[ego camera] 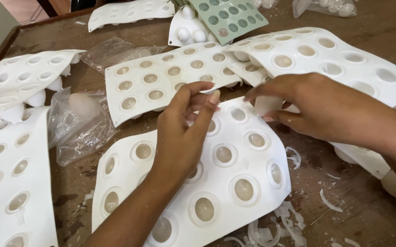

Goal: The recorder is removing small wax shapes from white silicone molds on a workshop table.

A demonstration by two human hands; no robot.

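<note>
Wooden table [367,27]: brown, scuffed, strewn with thin white shavings [280,228] at the near right.

White silicone mould sheets with round cavities, several:
- Near-centre mould [248,171], lying under both hands, cavities filled with pale, set material.
- Second mould [161,82] just behind it, its front edge overlapping the near one.
- Large mould [335,59] at the right, curled upward, partly over a further sheet.
- Left-edge mould [10,183], flat, cut off by the frame.
- Upper-left mould [28,75], turned so its domes [37,98] bulge underneath.
- Far mould [129,11] at the table's back edge.

Green perforated sheet [230,16]: lies at the back, over a small white mould with domes up.

Clear plastic bags: one crumpled bag [81,128] between the left and centre moulds, holding a whitish lump; a flatter one [111,50] behind it; a third [326,7] at the far right with white balls inside.

Left hand [184,132]: forearm enters from the bottom, crossing and hiding several cavities of the near-centre mould. Palm turned rightward, fingers loosely curled with thumb and forefinger apart, holding nothing visible.

Right hand [308,103]: enters from the right, knuckles up, above the far edge of the near-centre mould. Fingers are pinched round a small white rounded piece [266,105], probably a moulded ball, though most of it is covered.
</note>
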